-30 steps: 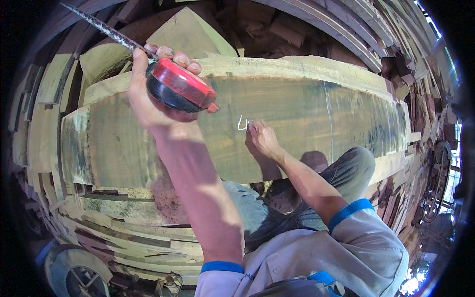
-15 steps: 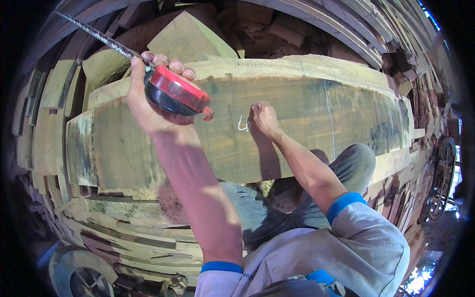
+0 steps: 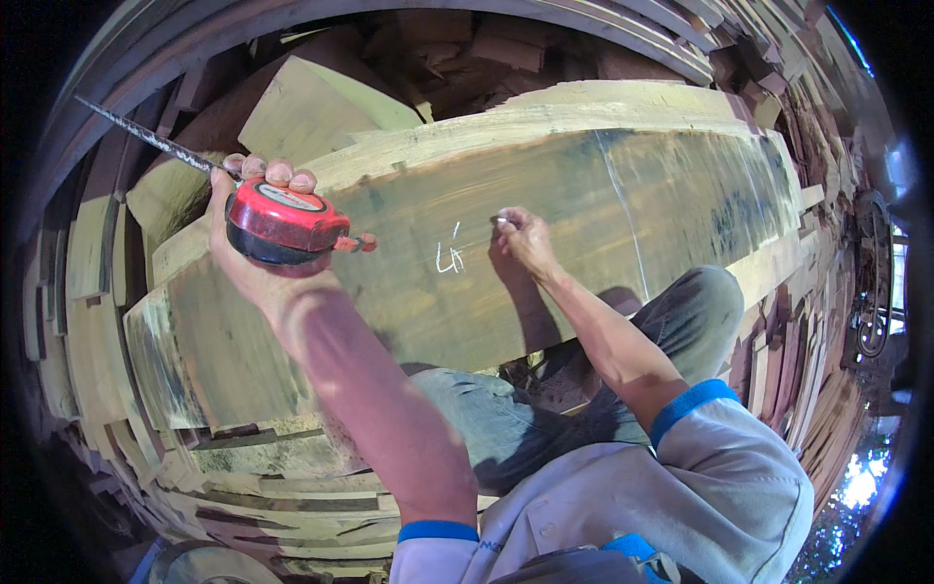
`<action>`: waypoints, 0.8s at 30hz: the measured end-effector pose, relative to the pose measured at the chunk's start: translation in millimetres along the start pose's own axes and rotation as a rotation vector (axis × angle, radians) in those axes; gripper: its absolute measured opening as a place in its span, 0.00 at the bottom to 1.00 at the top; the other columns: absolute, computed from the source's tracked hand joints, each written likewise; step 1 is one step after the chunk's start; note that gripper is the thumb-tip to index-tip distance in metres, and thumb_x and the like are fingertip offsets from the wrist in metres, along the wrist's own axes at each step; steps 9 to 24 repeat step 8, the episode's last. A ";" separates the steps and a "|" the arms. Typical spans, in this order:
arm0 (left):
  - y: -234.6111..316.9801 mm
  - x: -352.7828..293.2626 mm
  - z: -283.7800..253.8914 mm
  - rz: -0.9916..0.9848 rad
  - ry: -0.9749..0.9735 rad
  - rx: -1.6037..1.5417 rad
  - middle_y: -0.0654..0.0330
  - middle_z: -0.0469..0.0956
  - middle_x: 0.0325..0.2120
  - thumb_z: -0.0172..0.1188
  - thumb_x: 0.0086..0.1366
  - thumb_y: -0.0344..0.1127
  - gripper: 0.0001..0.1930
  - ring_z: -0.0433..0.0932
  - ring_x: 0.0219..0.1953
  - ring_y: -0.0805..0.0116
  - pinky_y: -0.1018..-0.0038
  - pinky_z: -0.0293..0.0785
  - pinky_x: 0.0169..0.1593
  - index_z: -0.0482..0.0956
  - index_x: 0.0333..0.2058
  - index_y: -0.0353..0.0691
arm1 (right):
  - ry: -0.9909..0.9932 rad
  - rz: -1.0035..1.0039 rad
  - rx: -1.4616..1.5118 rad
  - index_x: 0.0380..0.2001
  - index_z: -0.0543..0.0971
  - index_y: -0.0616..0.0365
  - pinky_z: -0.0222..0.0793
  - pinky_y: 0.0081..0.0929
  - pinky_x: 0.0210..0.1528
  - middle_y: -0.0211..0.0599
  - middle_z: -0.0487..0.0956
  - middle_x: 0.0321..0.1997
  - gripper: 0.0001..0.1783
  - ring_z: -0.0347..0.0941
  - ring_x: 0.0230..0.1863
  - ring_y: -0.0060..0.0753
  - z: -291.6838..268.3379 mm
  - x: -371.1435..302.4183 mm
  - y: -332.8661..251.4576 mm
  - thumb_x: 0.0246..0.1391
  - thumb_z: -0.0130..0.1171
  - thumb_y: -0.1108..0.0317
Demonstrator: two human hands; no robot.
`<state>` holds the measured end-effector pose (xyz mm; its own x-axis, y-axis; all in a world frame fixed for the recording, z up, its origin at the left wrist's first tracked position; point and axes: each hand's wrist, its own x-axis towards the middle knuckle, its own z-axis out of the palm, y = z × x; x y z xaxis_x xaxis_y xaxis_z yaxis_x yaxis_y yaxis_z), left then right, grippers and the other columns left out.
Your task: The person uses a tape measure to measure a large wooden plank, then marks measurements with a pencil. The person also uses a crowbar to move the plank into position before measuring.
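My left hand (image 3: 268,195) is wrapped round a red and black tape measure (image 3: 284,220), held up over the left part of a wide wooden plank (image 3: 389,292). Its worn metal blade (image 3: 146,131) sticks out toward the upper left. Over the middle of the plank, my right hand (image 3: 528,238) pinches a short white piece of chalk (image 3: 502,220). Just left of that hand is a white chalk mark (image 3: 450,250) on the wood. A long white line (image 3: 623,209) crosses the plank further right.
Beyond the plank lie a pale squared timber block (image 3: 316,112) and more wood scraps. Stacked boards (image 3: 92,253) stand at the left, with long beams (image 3: 623,29) across the far side. My bent knee (image 3: 700,297) is against the plank's near edge. A wheel (image 3: 209,565) shows at the lower left.
The chalk mark has gained strokes. The chalk now shows in my right hand, a little off the wood. My left hand and the tape measure have shifted left in the view, which has tilted.
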<state>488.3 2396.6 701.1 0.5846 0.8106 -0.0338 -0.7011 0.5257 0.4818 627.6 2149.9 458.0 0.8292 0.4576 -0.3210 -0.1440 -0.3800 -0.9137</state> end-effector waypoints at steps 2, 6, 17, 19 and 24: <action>-5.0 1.2 0.3 -0.024 0.011 0.013 0.60 0.69 0.26 0.46 0.72 0.42 0.10 0.70 0.27 0.65 0.67 0.71 0.31 0.67 0.35 0.42 | -0.019 -0.127 -0.269 0.38 0.77 0.61 0.71 0.24 0.25 0.35 0.79 0.27 0.08 0.73 0.23 0.23 7.8 0.4 3.4 0.59 0.54 0.70; -6.4 4.5 -0.8 -0.071 0.042 0.038 0.60 0.70 0.26 0.47 0.72 0.43 0.11 0.71 0.27 0.65 0.67 0.72 0.31 0.67 0.36 0.43 | 0.049 -0.410 -0.411 0.38 0.78 0.57 0.73 0.32 0.35 0.38 0.81 0.31 0.07 0.76 0.30 0.36 11.3 -1.8 12.4 0.59 0.55 0.68; -7.1 2.7 -0.6 -0.010 -0.012 0.027 0.61 0.70 0.27 0.48 0.71 0.44 0.11 0.71 0.27 0.65 0.67 0.72 0.31 0.67 0.36 0.43 | 0.071 -0.515 -0.520 0.38 0.78 0.56 0.73 0.34 0.39 0.39 0.82 0.35 0.08 0.78 0.35 0.38 9.7 -2.4 17.2 0.58 0.58 0.65; -7.1 2.7 -0.6 -0.010 -0.012 0.027 0.61 0.70 0.27 0.48 0.71 0.44 0.11 0.71 0.27 0.65 0.67 0.72 0.31 0.67 0.36 0.43 | 0.071 -0.515 -0.520 0.38 0.78 0.56 0.73 0.34 0.39 0.39 0.82 0.35 0.08 0.78 0.35 0.38 9.7 -2.4 17.2 0.58 0.58 0.65; -7.1 2.7 -0.6 -0.010 -0.012 0.027 0.61 0.70 0.27 0.48 0.71 0.44 0.11 0.71 0.27 0.65 0.67 0.72 0.31 0.67 0.36 0.43 | 0.071 -0.515 -0.520 0.38 0.78 0.56 0.73 0.34 0.39 0.39 0.82 0.35 0.08 0.78 0.35 0.38 9.7 -2.4 17.2 0.58 0.58 0.65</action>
